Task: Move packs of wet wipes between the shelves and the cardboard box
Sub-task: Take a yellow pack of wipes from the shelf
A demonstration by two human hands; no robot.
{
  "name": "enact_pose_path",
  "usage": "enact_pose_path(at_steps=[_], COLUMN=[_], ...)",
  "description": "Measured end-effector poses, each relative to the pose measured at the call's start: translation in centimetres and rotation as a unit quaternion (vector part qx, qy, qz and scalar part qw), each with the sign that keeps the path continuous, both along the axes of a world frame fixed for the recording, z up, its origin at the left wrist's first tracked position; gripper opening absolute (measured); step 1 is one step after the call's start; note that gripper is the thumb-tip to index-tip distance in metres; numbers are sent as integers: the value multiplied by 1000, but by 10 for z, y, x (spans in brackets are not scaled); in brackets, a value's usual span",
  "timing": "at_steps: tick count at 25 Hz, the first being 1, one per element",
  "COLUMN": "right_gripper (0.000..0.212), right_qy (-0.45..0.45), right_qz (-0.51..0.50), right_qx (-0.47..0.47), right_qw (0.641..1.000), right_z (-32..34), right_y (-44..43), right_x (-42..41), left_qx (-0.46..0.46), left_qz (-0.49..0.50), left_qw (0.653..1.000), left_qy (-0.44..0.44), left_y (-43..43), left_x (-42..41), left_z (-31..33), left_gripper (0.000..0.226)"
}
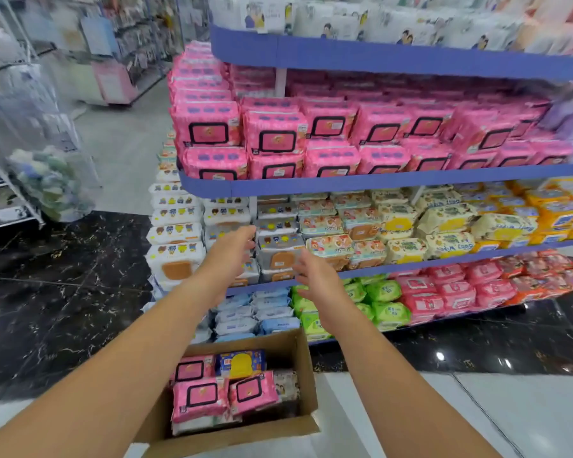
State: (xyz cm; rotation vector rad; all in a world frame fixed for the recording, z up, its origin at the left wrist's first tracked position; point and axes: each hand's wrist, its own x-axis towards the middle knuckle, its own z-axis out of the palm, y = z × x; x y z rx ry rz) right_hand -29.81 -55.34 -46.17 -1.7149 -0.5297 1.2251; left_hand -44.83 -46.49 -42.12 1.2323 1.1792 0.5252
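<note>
Both my hands reach, open and empty, toward a grey wipes pack [280, 251] on the shelf; left hand [234, 249], right hand [313, 276]. Soft, slick, likely squashy: I'd grip its two short ends. Cardboard box [239, 434] waits below.

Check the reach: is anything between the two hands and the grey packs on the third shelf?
Nothing visible. The left hand and right hand are open and empty, either side of the grey packs at the shelf front. The shelf lip runs below the stack, not across it. The cardboard box sits lower, out of the path.
</note>
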Motion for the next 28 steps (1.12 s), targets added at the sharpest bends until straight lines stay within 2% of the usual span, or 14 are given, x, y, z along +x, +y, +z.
enact_pose_path(at_steps=[9,13,16,19,21,24,28], right_gripper=[55,31,26,38,45,37,34], right_qy=[-62,-107,-140,-153,-160,-155,-157], right_qz=[-194,-237,-257,-275,-286,-298,-296], right_qx=[39,70,92,114,120,125,128], right_qw=[978,963,952,942,937,933,933], right_z=[77,105,123,137,148,166,177], right_y=[-98,-163,-214,-272,-307,-350,-384], right_x=[54,104,157,226,273,336,414], left_qx=[112,144,148,140,142,146,143], left_qz=[-185,-247,-269,-270,-269,-281,-283], left_qw=[976,957,950,949,948,943,943], left_qy=[-31,-39,-58,-78,-91,-101,-102], left_y=[-23,-70,-116,-165,-194,-236,-268], left_x=[76,134,191,261,308,373,451], left_z=[64,87,106,121,130,145,160], left_gripper=[51,46,32,23,27,34,23])
